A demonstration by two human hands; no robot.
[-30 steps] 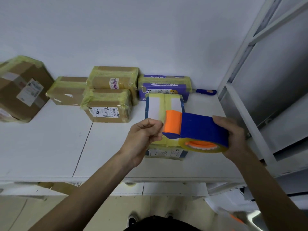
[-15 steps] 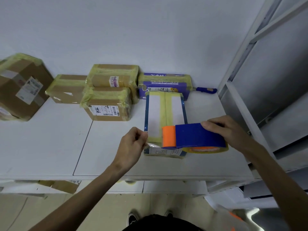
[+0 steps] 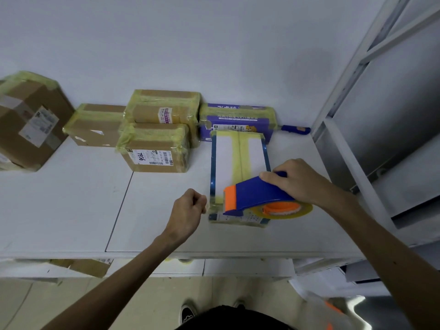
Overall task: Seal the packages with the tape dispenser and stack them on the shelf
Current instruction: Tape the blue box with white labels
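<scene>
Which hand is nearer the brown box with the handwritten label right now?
Left. The left hand sits just in front of the brown box, to its right; the right hand grips the tape dispenser farther right.

Right hand (image 3: 300, 181) gripping tape dispenser (image 3: 258, 195) on white package (image 3: 225, 160), left hand (image 3: 189, 209) pinching tape end (image 3: 210, 207) at corner

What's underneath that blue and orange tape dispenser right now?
The blue and orange tape dispenser, gripped by the right hand, sits over the near end of the flat white box with yellow tape strips. It covers that end's right part, so the seam there is hidden.
</scene>
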